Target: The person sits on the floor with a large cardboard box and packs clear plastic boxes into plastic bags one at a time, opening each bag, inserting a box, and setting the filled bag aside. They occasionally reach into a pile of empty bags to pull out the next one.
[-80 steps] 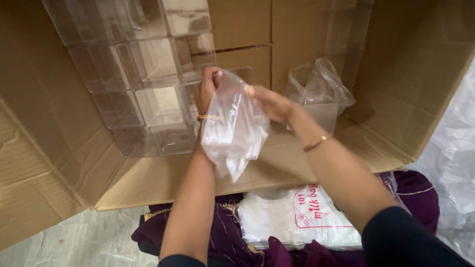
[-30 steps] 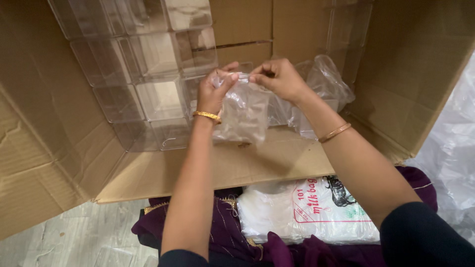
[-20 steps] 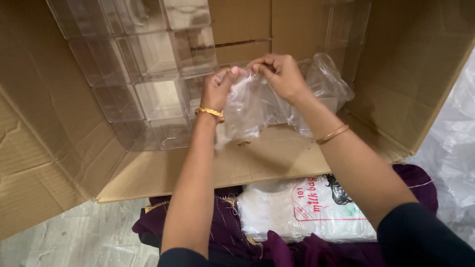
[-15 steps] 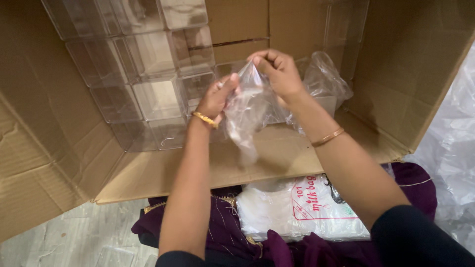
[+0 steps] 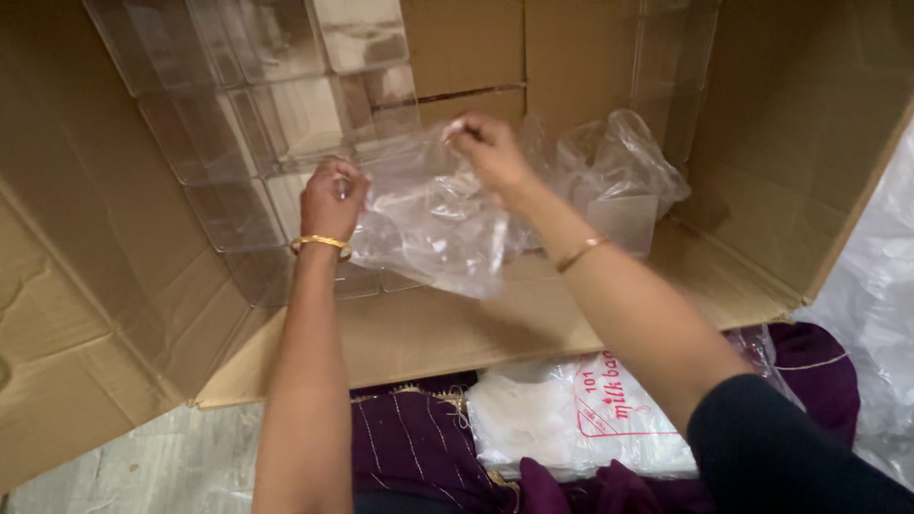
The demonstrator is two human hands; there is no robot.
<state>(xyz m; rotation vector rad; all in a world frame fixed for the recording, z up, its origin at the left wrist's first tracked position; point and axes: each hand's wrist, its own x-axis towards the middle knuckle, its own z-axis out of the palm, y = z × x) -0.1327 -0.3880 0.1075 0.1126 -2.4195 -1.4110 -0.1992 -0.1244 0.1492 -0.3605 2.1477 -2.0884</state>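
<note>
Clear crinkled plastic bag (image 5: pixel 428 224), centre frame, pinched at its top corners by left hand (image 5: pixel 330 198) and right hand (image 5: pixel 487 152) inside a brown cardboard box (image 5: pixel 781 124).

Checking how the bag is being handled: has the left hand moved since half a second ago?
Yes. The left hand has slid leftward along the clear plastic bag, away from the right hand and across the stacked clear boxes.

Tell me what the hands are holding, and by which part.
Both hold one clear plastic bag: left hand pinches its upper left edge, right hand its upper right edge.
</note>
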